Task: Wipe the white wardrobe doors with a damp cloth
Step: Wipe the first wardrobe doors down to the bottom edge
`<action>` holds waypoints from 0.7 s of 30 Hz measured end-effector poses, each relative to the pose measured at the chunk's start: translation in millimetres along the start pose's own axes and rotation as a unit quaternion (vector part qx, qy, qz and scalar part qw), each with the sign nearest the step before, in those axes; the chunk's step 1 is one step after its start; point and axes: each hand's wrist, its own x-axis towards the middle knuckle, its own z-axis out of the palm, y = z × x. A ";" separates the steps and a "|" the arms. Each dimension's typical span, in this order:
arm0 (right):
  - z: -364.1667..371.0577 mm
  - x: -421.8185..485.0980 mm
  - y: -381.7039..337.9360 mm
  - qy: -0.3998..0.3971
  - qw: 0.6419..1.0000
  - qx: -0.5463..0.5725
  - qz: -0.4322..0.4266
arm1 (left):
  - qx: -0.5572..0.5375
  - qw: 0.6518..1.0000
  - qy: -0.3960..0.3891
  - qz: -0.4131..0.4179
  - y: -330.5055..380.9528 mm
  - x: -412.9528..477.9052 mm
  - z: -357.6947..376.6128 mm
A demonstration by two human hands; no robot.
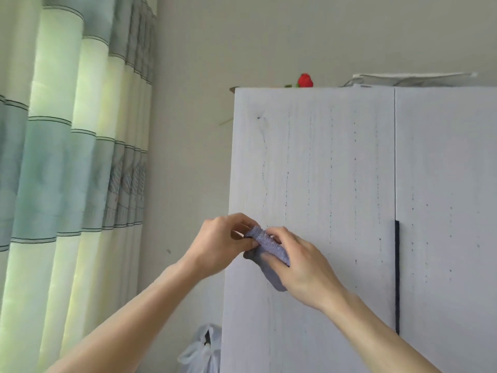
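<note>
Curtain (67,157): pale green and grey-blue bands, hanging in folds, far left.
Plastic bag (201,351): white, knotted, low down, just beside the wardrobe's left edge.
Left hand (223,243): fingers and thumb pinch the upper left end of the cloth.
Cloth (269,246): blue-grey, bunched, held between both hands in front of the left door's lower left part.
Right hand (304,265): fingers curled round the cloth's lower right part.
Left door (322,157): white, with vertical rows of dark specks.
Red flower (305,80): on the wardrobe top.
Handle (397,275): dark vertical strip at the seam between the doors.
Right door (451,157): white, sparsely speckled.
White bundle (411,79): lies on top.
</note>
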 end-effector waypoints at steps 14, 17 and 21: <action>-83.4 181.8 -24.5 0.316 0.933 -0.168 -0.044 | 0.365 0.913 0.108 0.146 -38.7 137.9 -56.7; -91.3 217.1 -29.2 0.337 0.920 -0.179 -0.090 | 0.357 0.914 0.115 0.154 -54.0 154.6 -35.4; -104.5 265.4 -20.8 0.391 0.899 -0.160 -0.114 | 0.301 0.917 0.192 0.179 -80.6 170.8 -10.1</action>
